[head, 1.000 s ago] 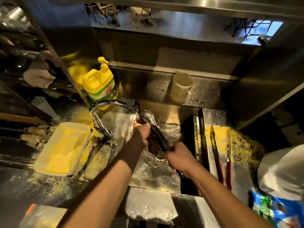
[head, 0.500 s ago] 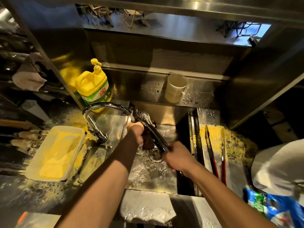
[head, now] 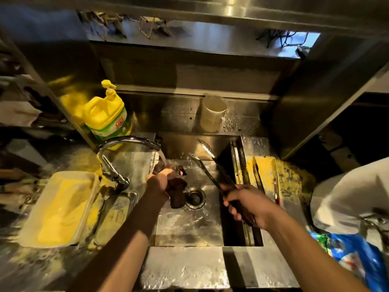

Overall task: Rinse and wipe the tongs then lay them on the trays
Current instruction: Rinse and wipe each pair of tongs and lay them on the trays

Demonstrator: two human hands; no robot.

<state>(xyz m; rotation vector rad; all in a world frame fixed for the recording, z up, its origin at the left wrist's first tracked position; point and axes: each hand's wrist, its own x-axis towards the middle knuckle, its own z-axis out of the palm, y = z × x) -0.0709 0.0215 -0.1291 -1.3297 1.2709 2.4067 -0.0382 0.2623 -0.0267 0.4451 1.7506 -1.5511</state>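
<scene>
Half a second on, cloth and tongs have parted — the left hand (head: 161, 182) now holds the dark cloth (head: 175, 187) alone under the faucet (head: 128, 142) stream, at 9 o'clock of the drain (head: 194, 197). The right hand (head: 248, 205) has its grip clamped on the handles of the tongs (head: 212, 165), whose tips stand apart over the sink (head: 189, 228) toward 12 o'clock. More tongs lie on the tray (head: 263, 163) at 3 o'clock. Best practice now, by appearances: soak and wring the cloth, then wipe each arm from handle to tip — over the basin.
</scene>
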